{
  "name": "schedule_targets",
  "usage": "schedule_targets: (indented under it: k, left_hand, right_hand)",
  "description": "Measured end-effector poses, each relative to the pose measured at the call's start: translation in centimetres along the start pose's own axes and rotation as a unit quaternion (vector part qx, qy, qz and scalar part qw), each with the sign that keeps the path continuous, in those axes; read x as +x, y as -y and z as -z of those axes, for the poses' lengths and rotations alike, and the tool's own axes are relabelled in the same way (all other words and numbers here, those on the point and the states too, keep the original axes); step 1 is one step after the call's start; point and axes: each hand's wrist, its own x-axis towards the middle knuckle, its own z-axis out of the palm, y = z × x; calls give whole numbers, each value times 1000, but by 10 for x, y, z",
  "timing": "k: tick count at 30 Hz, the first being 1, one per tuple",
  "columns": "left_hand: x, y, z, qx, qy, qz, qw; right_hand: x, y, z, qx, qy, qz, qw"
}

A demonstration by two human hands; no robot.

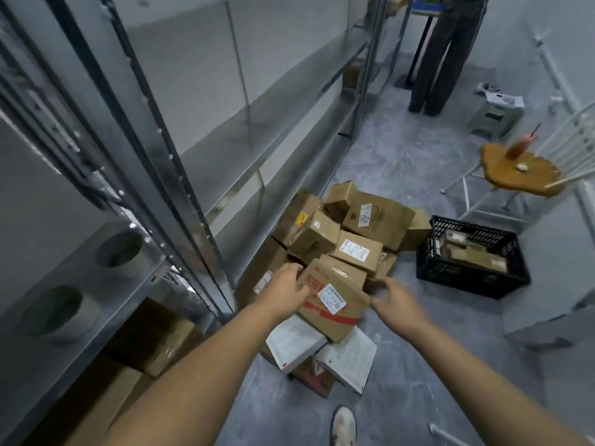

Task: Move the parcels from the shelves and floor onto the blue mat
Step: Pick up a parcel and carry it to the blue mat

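Head view looks down on a heap of parcels (341,246) on the grey floor (402,365), just at 3 o'clock of the metal shelves (199,175). Topmost and nearest is a red-printed box (335,304); its red lettering is too blurred to read, and it carries a white shipping label (331,298) with a barcode. The left hand (286,284) grips this box at its 10 o'clock edge, fingers curled over the cardboard. The right hand (396,304) sits at the box's 3 o'clock corner with fingers bent, blurred, so whether it holds the box cannot be told. Behind, at 12 o'clock, one brown box bears a yellow sticker (301,217) and another a white printed label (354,249), neither legible. Two flat white parcels (294,342) with faint grey print lie under the box at 6 o'clock. A black crate (473,284) at 3 o'clock of the heap holds tan packets (473,252). On a shelf at 9 o'clock stand two pale round pots (120,252), with more cardboard boxes (151,336) on the level below.
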Motion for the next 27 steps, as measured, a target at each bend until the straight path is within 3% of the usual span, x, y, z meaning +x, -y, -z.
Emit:
schedule_targets:
  k: [5,11,17,24,27]
  left_hand:
    - [96,55,-64,-42,-28,60,997]
    - [201,122,-148,-22,8,106,994]
    - [296,164,-202,4,26,148,989]
    - [325,201,-249,-70,18,252,965]
    - [306,205,-262,-88,-34,256,962]
  right_hand:
    - [87,-65,-75,51,31,-29,998]
    - [189,-151,-149,56,98,-60,992]
    - [262,-231,-206,61,136,-163,975]
    - [283,-271,-249,138,174,-300,928]
    - [280,-272,-252,211,126,-334,910]
